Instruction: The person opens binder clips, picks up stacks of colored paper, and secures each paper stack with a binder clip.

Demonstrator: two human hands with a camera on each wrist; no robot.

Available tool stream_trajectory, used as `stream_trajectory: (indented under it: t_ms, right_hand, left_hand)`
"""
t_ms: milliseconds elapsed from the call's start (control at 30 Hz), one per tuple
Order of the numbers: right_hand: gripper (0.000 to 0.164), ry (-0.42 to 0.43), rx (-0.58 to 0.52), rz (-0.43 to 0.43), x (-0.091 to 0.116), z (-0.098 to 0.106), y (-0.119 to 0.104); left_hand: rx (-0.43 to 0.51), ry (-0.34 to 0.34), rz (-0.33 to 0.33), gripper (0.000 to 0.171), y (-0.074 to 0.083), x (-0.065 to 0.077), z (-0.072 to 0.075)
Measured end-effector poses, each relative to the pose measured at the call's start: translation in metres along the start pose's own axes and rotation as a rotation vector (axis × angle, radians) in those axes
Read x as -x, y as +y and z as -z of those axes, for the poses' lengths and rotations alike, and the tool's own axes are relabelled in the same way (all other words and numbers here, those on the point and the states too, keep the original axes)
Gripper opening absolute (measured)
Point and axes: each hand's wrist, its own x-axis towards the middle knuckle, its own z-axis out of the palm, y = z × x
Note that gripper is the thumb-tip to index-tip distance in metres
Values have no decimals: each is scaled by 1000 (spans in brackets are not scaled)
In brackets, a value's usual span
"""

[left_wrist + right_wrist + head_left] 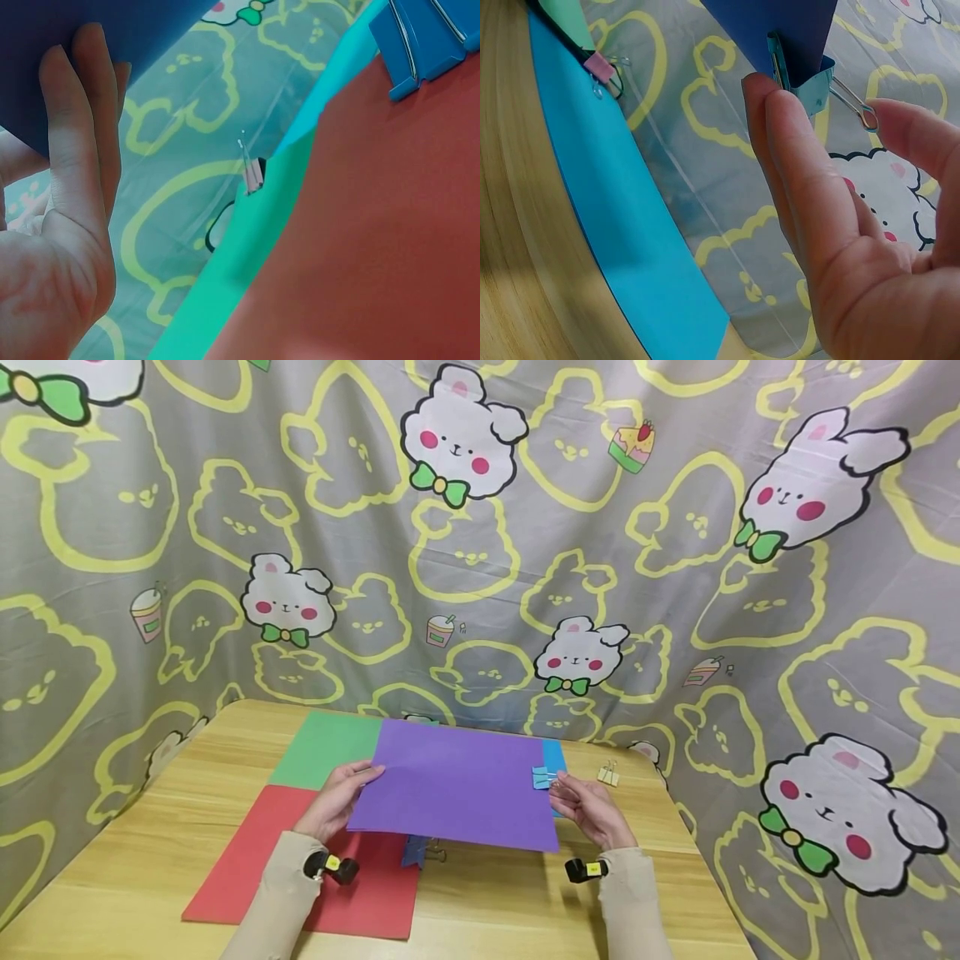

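A purple sheet [457, 785] is held up over the table, tilted. My left hand [337, 797] grips its left edge, with the thumb on top and the fingers underneath in the left wrist view. A light blue binder clip [540, 778] sits on the sheet's right edge. My right hand [596, 810] pinches this clip by its wire handles; in the right wrist view the thumb presses the end of one wire handle [868, 118] while the fingers lie along the other side. The clip's body stands around the sheet's edge.
Below lie a red sheet [232, 868], a green sheet [330, 747] and a bright blue sheet [592, 187]. A dark blue binder clip [427, 45] is on the red sheet's edge. A pink clip [600, 67] joins green and blue. A yellow binder clip [608, 774] lies at the right.
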Motion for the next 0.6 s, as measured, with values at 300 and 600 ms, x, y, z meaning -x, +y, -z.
stream_trajectory:
  t_ms: [300,600]
  right_hand:
    - [32,-8,-1,8,0,2,2]
    - [43,35,-5,5,-1,-1,2]
  left_hand:
    - [-6,-2,-8,72,-1,-1,-1]
    - [-3,-4,3,70,0,-1,-1]
